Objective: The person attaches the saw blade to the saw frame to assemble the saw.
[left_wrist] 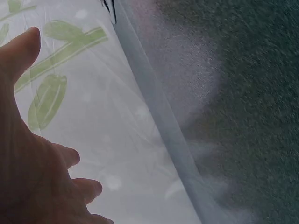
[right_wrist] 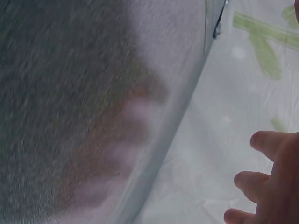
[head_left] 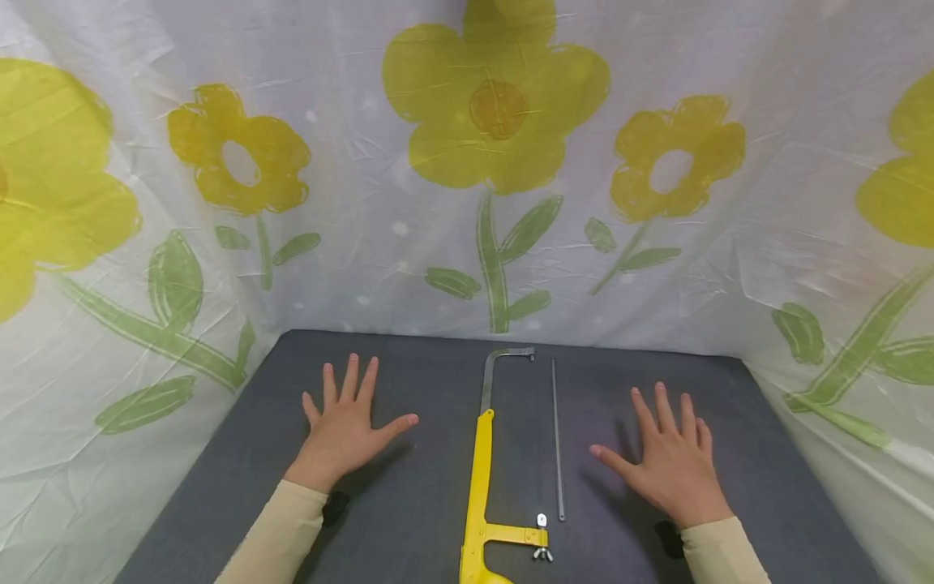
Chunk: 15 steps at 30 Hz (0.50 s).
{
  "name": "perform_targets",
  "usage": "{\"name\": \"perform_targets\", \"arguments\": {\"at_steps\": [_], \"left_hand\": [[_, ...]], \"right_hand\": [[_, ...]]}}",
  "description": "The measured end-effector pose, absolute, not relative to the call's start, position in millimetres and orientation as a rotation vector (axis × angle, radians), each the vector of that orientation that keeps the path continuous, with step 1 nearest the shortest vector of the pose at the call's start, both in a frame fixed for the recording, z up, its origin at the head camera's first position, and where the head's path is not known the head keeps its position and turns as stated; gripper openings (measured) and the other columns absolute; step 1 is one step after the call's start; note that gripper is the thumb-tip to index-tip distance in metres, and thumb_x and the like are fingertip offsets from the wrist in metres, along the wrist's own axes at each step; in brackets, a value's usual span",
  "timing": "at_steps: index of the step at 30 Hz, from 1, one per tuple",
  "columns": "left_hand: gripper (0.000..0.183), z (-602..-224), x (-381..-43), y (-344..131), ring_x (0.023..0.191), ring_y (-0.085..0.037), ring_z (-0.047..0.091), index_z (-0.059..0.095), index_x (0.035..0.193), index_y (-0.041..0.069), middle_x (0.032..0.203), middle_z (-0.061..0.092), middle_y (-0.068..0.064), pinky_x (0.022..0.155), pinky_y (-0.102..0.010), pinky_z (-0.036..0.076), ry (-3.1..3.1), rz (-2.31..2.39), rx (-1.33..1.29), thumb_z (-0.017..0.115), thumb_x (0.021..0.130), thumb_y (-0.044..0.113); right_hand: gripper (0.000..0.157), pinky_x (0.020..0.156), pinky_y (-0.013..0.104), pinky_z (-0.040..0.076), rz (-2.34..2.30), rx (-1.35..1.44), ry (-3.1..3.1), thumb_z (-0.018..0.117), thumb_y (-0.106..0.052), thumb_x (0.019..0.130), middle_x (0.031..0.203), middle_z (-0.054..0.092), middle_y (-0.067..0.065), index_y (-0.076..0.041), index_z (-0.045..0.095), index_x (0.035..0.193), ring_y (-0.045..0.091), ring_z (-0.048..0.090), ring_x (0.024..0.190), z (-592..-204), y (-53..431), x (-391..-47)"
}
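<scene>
A hacksaw frame (head_left: 479,470) with a yellow handle and a grey metal bow lies lengthwise on the dark table, its lower end cut off by the head view's bottom edge. Its near arm carries a wing nut (head_left: 542,555). Just right of the frame, apart from it, lies a thin hacksaw blade (head_left: 558,442). My left hand (head_left: 346,434) is held over the table left of the frame, fingers spread and nothing in it. On the blade's other side my right hand (head_left: 671,466) is likewise spread and holds nothing. Both wrist views show spread fingers only in part.
The dark grey table top (head_left: 409,503) ends at the back against a white curtain (head_left: 343,268) printed with yellow flowers. That curtain also hangs along the left and right sides. Shadows of both hands fall on the table.
</scene>
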<state>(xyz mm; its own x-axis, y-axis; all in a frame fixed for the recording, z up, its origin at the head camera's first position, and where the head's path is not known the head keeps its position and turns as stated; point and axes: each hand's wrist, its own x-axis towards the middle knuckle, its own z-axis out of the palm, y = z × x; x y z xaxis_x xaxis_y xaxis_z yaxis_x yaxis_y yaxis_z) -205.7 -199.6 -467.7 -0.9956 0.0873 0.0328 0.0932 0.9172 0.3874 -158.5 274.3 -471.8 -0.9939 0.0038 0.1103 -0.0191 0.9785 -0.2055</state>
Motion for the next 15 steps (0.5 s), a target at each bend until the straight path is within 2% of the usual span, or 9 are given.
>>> {"name": "perform_targets", "arguments": {"at_steps": [10, 15], "left_hand": [[0.122, -467, -206, -180, 0.163, -0.055, -0.021, 0.0, 0.176, 0.025, 0.182, -0.012, -0.014, 0.114, -0.091, -0.009, -3.052, -0.656, -0.184, 0.055, 0.089, 0.09], [0.122, -469, -205, -167, 0.165, -0.056, -0.015, 0.003, 0.176, 0.024, 0.183, -0.009, -0.013, 0.116, -0.09, -0.003, -3.047, -0.642, -0.21, 0.056, 0.088, 0.091]], "right_hand": [[0.125, 0.12, 0.08, 0.015, 0.386, 0.026, -3.007, 0.056, -0.094, 0.084, 0.178, 0.014, 0.029, -0.012, 0.027, 0.173, 0.064, 0.008, 0.161, -473, 257, -159], [0.123, 0.12, 0.08, 0.017, 0.401, 0.038, -2.99, 0.058, -0.093, 0.084, 0.178, 0.017, 0.029, -0.012, 0.031, 0.171, 0.063, 0.01, 0.161, -475, 248, -159]]}}
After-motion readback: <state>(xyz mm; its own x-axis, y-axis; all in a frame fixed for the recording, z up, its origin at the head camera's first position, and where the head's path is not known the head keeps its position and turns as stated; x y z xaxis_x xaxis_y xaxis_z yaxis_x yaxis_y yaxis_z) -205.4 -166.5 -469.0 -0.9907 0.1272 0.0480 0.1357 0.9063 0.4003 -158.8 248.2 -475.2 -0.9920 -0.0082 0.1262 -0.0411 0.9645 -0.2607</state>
